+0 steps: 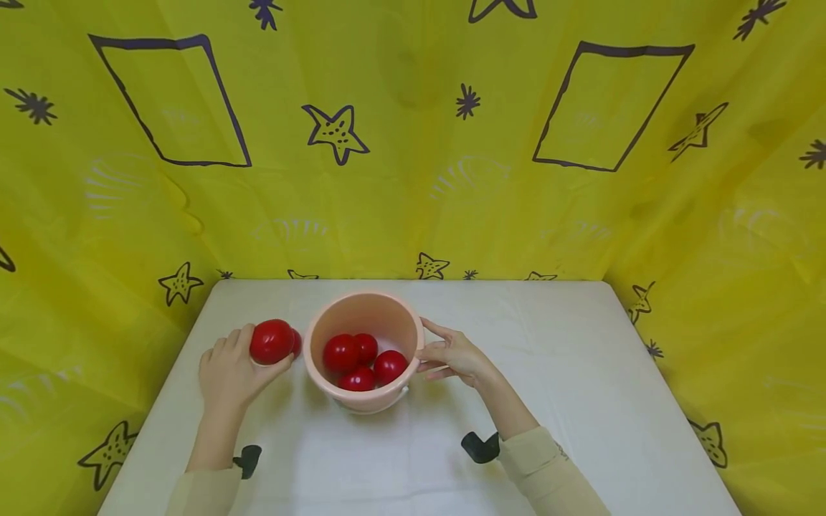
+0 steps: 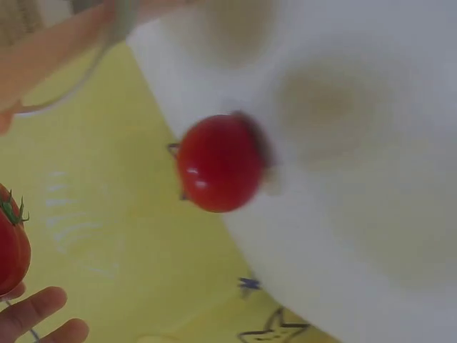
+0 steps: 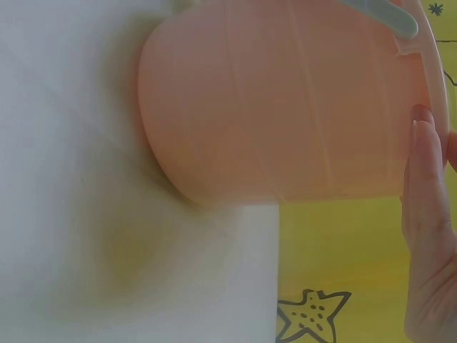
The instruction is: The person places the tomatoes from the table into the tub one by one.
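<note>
My left hand (image 1: 227,369) holds a red tomato (image 1: 271,342) above the table, left of a pink bucket (image 1: 371,405). In the left wrist view, this tomato (image 2: 11,246) shows a green stem at the left edge. Behind it, a second tomato (image 2: 220,164) rests on the table, mostly hidden in the head view. Several red tomatoes (image 1: 340,352) lie inside the bucket. At the bucket's right side, my right hand (image 1: 459,355) grips the rim, with fingers (image 3: 426,164) along the outer wall.
The bucket stands on a white-covered table (image 1: 529,358). A pale handle (image 3: 389,16) is attached near its rim. Yellow curtains (image 1: 400,208) with star drawings enclose the table's back and sides. A dark wrist mount (image 1: 480,448) sits by each sleeve.
</note>
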### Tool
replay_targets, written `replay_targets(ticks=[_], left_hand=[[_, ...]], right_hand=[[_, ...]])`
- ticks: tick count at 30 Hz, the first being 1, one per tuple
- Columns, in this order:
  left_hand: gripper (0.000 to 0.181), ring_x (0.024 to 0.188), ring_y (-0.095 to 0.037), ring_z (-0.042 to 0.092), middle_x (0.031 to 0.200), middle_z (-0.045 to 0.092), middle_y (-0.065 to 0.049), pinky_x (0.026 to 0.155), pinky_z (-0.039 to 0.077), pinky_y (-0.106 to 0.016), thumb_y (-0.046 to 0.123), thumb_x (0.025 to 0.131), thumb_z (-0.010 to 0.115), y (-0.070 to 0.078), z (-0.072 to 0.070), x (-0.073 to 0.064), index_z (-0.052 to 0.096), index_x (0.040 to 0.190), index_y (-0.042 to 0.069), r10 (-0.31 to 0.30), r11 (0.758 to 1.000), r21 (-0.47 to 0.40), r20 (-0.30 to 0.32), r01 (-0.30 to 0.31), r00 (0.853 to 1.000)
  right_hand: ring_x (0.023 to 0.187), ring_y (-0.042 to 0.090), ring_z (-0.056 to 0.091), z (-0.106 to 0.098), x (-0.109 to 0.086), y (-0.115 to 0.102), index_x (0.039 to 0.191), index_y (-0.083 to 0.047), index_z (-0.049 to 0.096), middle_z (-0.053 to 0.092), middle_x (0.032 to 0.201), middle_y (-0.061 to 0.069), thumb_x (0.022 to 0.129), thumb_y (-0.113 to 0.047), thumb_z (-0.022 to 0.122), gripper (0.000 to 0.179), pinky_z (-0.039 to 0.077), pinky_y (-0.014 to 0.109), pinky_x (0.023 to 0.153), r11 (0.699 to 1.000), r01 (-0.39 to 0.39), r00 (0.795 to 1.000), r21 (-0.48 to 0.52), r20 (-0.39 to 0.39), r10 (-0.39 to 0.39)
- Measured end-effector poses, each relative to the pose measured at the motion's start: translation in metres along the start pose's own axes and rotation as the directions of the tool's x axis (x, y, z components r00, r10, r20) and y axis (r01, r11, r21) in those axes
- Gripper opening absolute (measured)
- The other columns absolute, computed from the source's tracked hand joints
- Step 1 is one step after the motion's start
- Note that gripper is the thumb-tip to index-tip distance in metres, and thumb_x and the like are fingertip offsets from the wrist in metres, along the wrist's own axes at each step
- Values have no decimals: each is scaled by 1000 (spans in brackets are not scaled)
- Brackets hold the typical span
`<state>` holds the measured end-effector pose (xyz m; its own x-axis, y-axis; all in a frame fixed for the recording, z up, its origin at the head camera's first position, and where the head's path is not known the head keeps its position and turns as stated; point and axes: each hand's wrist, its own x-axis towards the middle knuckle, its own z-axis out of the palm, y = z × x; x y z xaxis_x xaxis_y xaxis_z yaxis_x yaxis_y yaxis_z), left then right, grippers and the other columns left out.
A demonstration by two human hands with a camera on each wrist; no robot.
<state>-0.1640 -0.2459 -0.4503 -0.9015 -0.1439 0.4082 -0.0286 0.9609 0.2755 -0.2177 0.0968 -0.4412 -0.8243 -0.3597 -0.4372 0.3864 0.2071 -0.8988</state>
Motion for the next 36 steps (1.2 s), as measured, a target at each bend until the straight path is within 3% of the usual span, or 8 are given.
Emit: replay_targets(ticks=[5,8,13,17,20,28,32,36], left_hand=[[68,85,-37,54,95,61,-19,72,47,-55,48,61,72,24,-4,15,52,108,3,124,992,5,-65,-124,990],[71,88,-37,55,99,61,-18,75,48,-54,48,60,74,39,-3,23,51,111,3,182,983,9,-55,-181,982],[74,94,-35,54,105,60,-16,81,46,-53,51,60,74,65,2,33,51,114,7,235,971,35,27,-236,972],[78,100,-34,52,112,58,-15,86,45,-53,56,62,72,83,9,40,49,120,9,269,958,65,128,-278,955],[80,102,-32,51,113,57,-14,87,44,-52,58,62,70,94,17,43,48,123,11,291,947,77,192,-310,937],[79,107,-27,47,117,54,-9,90,43,-49,58,61,71,110,43,48,48,123,15,368,913,75,278,-402,887],[78,112,-27,45,120,54,-8,94,38,-51,58,61,72,116,52,50,49,123,16,413,884,79,326,-460,850],[76,113,-27,44,120,54,-8,97,36,-51,57,63,72,121,58,53,50,123,16,469,844,78,374,-531,800]], right_hand=[[76,25,68,0,-1,-1,143,-23,32,67,97,14,87,-10,61,65,54,40,69,1000,0,1000,2,-3,0],[77,25,68,0,-1,-1,143,-23,32,67,97,14,86,-11,62,65,55,37,67,1000,1,1000,6,-2,-1],[77,26,68,0,-2,-1,143,-23,32,67,98,14,86,-12,63,66,55,37,67,1000,6,1000,8,8,-6],[82,30,67,-1,-2,-1,143,-23,33,67,97,14,85,-13,64,67,56,36,66,1000,6,1000,12,5,-6],[84,31,67,-1,-2,0,142,-23,33,67,96,13,84,-14,65,67,56,37,66,1000,4,1000,12,2,-4],[83,31,67,-1,-2,1,142,-23,35,67,95,13,83,-14,66,67,54,41,70,1000,9,1000,17,-3,-9],[84,30,67,0,-1,1,142,-23,34,67,96,13,83,-14,66,68,53,41,72,1000,8,1000,17,-3,-8],[87,32,66,-1,-1,2,143,-23,33,67,96,13,84,-14,66,68,55,38,70,1000,6,1000,18,-1,-6]])
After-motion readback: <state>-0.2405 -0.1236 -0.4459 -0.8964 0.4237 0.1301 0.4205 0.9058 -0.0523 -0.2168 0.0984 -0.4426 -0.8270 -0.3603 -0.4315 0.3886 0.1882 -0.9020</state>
